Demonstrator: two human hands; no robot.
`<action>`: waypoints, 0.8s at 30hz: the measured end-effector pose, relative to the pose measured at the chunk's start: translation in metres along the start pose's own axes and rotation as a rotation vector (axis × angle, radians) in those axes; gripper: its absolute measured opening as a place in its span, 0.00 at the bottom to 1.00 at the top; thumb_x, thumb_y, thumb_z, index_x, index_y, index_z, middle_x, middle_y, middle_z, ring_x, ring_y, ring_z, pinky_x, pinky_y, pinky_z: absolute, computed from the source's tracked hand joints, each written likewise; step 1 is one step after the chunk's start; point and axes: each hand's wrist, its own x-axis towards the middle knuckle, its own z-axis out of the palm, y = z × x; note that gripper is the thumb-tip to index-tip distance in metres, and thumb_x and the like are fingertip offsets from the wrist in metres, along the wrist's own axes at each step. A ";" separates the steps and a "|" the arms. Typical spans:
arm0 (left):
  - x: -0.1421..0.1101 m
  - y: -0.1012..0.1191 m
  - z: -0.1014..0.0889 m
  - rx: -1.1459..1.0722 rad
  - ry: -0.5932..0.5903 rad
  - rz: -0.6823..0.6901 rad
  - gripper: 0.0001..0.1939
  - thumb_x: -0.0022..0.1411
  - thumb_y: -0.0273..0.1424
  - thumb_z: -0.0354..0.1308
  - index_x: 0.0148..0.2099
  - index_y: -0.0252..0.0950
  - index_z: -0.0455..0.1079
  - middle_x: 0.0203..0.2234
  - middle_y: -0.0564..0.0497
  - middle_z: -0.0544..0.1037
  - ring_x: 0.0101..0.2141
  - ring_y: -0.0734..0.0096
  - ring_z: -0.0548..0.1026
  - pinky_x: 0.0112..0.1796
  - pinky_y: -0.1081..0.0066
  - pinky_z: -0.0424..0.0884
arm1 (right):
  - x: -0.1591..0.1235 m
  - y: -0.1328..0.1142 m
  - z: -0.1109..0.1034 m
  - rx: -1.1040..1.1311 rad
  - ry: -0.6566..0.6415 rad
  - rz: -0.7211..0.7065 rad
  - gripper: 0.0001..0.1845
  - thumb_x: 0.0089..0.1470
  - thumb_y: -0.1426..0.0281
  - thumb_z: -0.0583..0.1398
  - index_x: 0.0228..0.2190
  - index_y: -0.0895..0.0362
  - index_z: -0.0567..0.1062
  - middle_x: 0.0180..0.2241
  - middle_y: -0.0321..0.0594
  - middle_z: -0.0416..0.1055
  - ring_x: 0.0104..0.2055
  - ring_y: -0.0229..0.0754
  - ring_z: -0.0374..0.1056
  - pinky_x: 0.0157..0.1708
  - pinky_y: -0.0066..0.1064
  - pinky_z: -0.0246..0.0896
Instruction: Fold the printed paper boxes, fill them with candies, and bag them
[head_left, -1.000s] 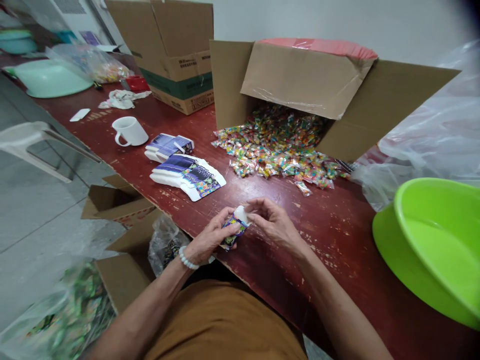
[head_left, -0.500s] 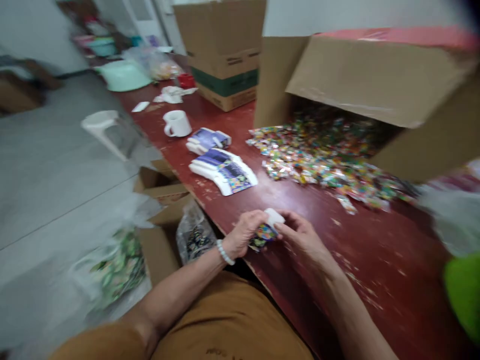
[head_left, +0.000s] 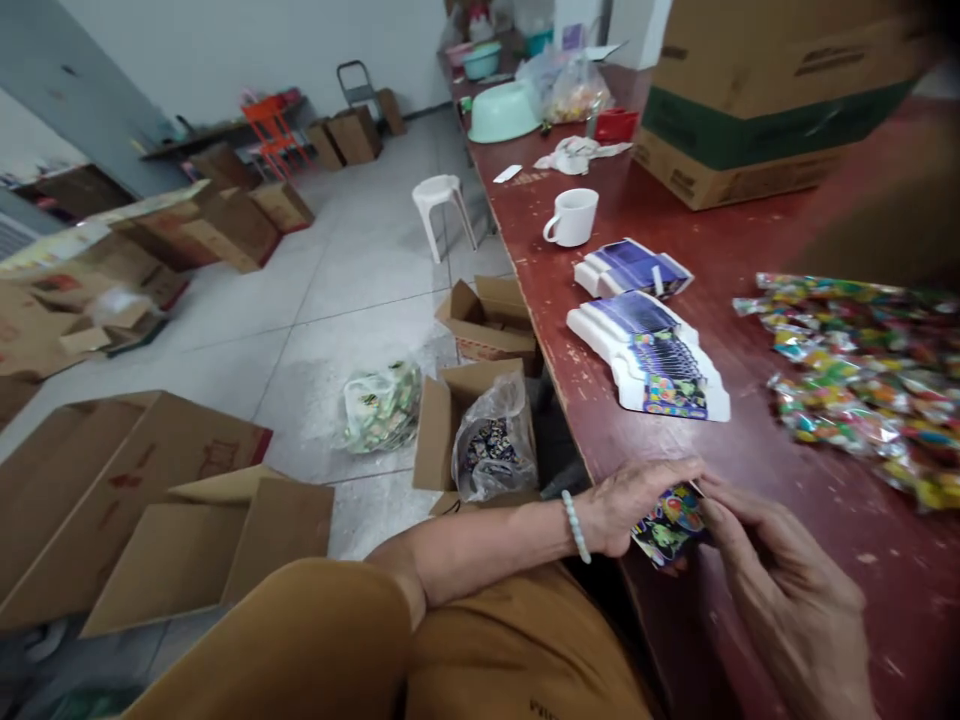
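Observation:
A small printed candy box (head_left: pixel 667 525), dark with bright colours, is between my two hands at the table's near edge. My left hand (head_left: pixel 630 505), with a pale bead bracelet at the wrist, grips it from the left and over the top. The fingers of my right hand (head_left: pixel 780 570) pinch its upper right end. Beyond my hands lies a fanned stack of flat printed cartons (head_left: pixel 664 365), with a second stack of purple-faced cartons (head_left: pixel 634 268) behind it. Many wrapped candies (head_left: pixel 855 390) are heaped to the right.
On the red table (head_left: pixel 750 240) stand a white mug (head_left: pixel 574 217), a large cardboard box (head_left: pixel 772 110) and an upturned green basin (head_left: pixel 506 112). Down on the floor are a carton with a bag of small packets (head_left: pixel 491 450), a green-patterned bag (head_left: pixel 382 405), a white stool (head_left: pixel 439 205) and open boxes (head_left: pixel 217 540).
My view has swung left, so things sit farther right and more floor shows. The white flap on the small box's end no longer shows; both hands still hold the box.

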 end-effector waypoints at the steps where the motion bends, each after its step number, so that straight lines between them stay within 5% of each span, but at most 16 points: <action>1: 0.000 0.002 0.000 -0.014 0.017 0.017 0.18 0.64 0.41 0.52 0.46 0.37 0.77 0.23 0.52 0.73 0.19 0.76 0.69 0.25 0.73 0.69 | 0.002 0.002 0.000 0.051 -0.029 0.067 0.19 0.54 0.53 0.62 0.39 0.53 0.80 0.44 0.43 0.78 0.46 0.51 0.74 0.51 0.44 0.67; 5: 0.000 0.004 -0.003 -0.060 0.016 0.056 0.19 0.63 0.40 0.54 0.49 0.36 0.77 0.28 0.50 0.75 0.24 0.73 0.71 0.29 0.69 0.72 | 0.008 0.008 0.000 0.149 -0.115 0.264 0.21 0.54 0.52 0.61 0.40 0.53 0.81 0.46 0.45 0.78 0.49 0.54 0.73 0.52 0.44 0.68; 12: -0.005 0.005 -0.003 0.077 0.126 0.101 0.19 0.64 0.43 0.53 0.47 0.42 0.79 0.26 0.49 0.73 0.22 0.75 0.68 0.25 0.72 0.67 | 0.019 0.013 0.007 0.170 -0.088 0.294 0.22 0.40 0.53 0.69 0.36 0.53 0.82 0.40 0.44 0.80 0.39 0.53 0.76 0.41 0.44 0.73; 17: -0.009 0.009 -0.009 0.201 0.058 0.100 0.31 0.59 0.55 0.55 0.51 0.37 0.77 0.28 0.48 0.75 0.23 0.74 0.69 0.21 0.76 0.65 | 0.029 0.000 0.012 0.454 -0.102 0.466 0.17 0.39 0.56 0.71 0.28 0.56 0.81 0.32 0.45 0.80 0.32 0.49 0.75 0.32 0.39 0.74; 20: -0.009 0.016 -0.014 0.150 0.086 0.079 0.32 0.57 0.55 0.57 0.50 0.34 0.77 0.28 0.47 0.77 0.25 0.72 0.73 0.20 0.77 0.65 | 0.025 -0.011 0.016 0.429 -0.111 0.304 0.12 0.50 0.59 0.66 0.31 0.55 0.80 0.33 0.44 0.79 0.35 0.48 0.74 0.38 0.41 0.72; 24: -0.005 0.023 -0.015 -0.011 0.058 0.073 0.24 0.56 0.47 0.64 0.47 0.34 0.78 0.28 0.49 0.79 0.21 0.74 0.72 0.21 0.75 0.67 | 0.014 -0.017 0.022 0.229 -0.141 -0.017 0.11 0.60 0.63 0.59 0.44 0.51 0.76 0.48 0.46 0.73 0.51 0.49 0.69 0.51 0.44 0.66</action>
